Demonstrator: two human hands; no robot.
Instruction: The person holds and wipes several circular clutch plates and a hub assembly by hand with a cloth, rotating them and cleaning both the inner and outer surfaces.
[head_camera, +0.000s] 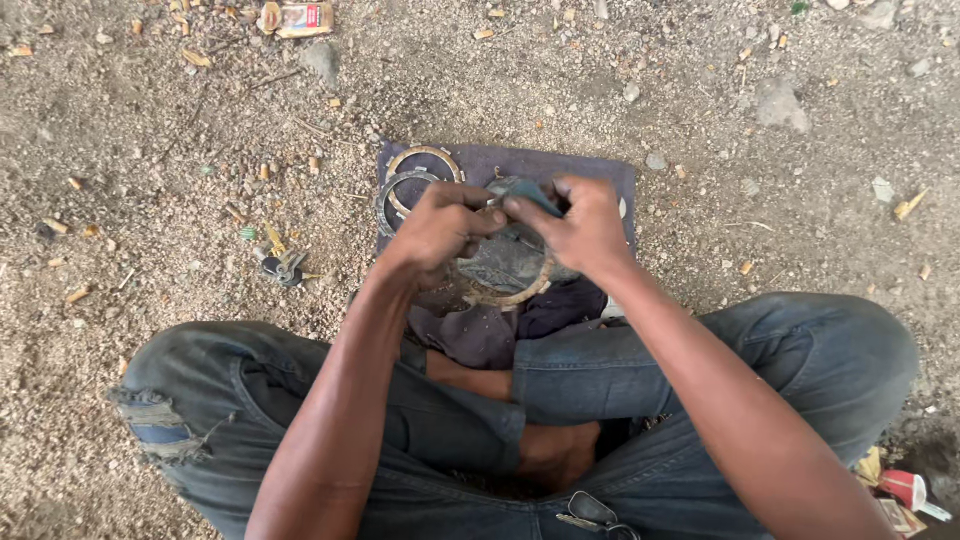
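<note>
My left hand (438, 228) grips the upper left edge of a round, worn ring-shaped plate (510, 285) held above a dark cloth (590, 175). My right hand (580, 225) pinches a small folded dark blue-grey piece (530, 192) against the top of that plate. Both hands meet over the plate, and their fingers hide most of it. Two more ring plates, one tan (425, 158) and one grey (398, 195), lie overlapping on the cloth's far left corner, just beyond my left hand.
I sit cross-legged in torn jeans (200, 400) on gravelly dirt strewn with cigarette butts and pebbles. A small metal part (282, 266) lies left of the cloth. A flattened packet (300, 18) lies at the far top. Red litter (905, 490) sits by my right knee.
</note>
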